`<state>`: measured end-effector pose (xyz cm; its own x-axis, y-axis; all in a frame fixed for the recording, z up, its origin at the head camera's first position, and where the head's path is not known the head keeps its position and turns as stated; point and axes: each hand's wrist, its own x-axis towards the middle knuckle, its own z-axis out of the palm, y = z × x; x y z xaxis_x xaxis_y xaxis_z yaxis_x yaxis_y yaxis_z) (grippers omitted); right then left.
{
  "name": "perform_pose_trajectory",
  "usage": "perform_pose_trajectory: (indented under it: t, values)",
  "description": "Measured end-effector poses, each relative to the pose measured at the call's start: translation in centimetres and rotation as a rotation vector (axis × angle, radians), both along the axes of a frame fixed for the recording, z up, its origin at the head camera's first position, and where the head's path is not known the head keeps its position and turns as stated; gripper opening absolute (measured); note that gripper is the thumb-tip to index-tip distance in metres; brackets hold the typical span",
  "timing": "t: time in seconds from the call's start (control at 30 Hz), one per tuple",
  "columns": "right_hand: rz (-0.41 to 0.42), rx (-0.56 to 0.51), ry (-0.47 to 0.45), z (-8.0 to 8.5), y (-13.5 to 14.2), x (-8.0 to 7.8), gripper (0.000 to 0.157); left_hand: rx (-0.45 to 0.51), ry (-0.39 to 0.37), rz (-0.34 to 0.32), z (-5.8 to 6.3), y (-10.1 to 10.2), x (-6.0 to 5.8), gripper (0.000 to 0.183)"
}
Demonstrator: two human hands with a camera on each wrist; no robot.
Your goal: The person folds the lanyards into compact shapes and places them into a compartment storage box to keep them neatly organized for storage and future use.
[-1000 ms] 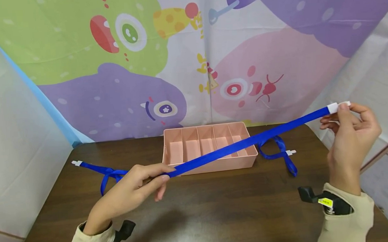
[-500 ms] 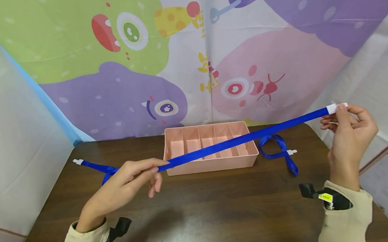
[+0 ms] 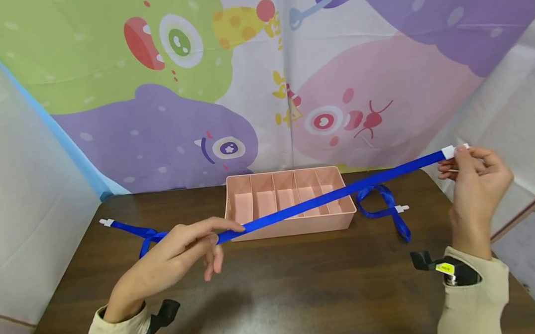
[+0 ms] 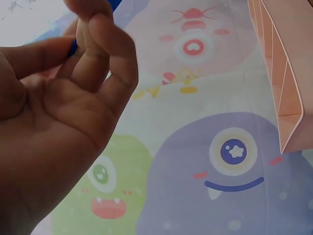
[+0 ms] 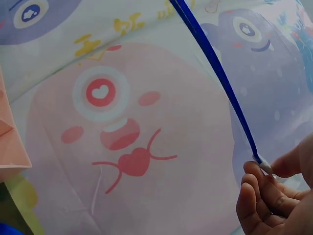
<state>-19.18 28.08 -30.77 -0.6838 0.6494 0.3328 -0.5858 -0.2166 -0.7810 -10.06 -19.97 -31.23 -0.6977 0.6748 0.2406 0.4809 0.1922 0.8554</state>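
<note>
Left hand [image 3: 177, 255] pinches flat blue lanyard [image 3: 318, 202] | right hand [image 3: 476, 187] pinches its white clip [image 3: 448, 152] | lanyard stretched straight, slanting above wood-grain tabletop [image 3: 300, 290], crossing before pink box [image 3: 292, 228]: rectangular, smooth, five divided compartments | second lanyard [image 3: 131, 229], third lanyard [image 3: 402, 227] lie looped either side, white-clipped | creased cartoon-printed cloth [image 3: 158, 122] behind

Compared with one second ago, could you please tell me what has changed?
The right hand, holding the blue strap by its white clip, and the left hand have both shifted slightly left. Nothing was newly grasped or released. The pink divided box and two loose blue straps stayed put on the table.
</note>
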Motion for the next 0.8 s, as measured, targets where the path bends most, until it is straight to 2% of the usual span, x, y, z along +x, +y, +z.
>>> perform_pose_trajectory:
  t: [0.23,0.43,0.63,0.73,0.8]
  values:
    - [0.007,0.0,-0.03,-0.2,0.0,-0.3,0.011,-0.049,-0.041,-0.066,-0.1,0.1,0.0,0.035]
    - [0.04,0.052,-0.078,-0.7,-0.2,-0.8,0.013,-0.016,-0.1,-0.102,-0.1,0.1,0.1,0.032]
    - [0.059,0.114,-0.114,-1.4,-0.5,-1.3,0.008,-0.032,-0.027,-0.022,0.3,0.4,0.5,0.025]
    - [0.058,0.127,-0.119,-1.6,-0.6,-1.5,0.009,0.01,-0.03,-0.061,0.6,0.4,0.8,0.029]
    - [0.055,0.131,-0.122,-1.7,-0.5,-1.5,0.009,0.047,-0.002,-0.101,0.7,0.4,0.8,0.033]
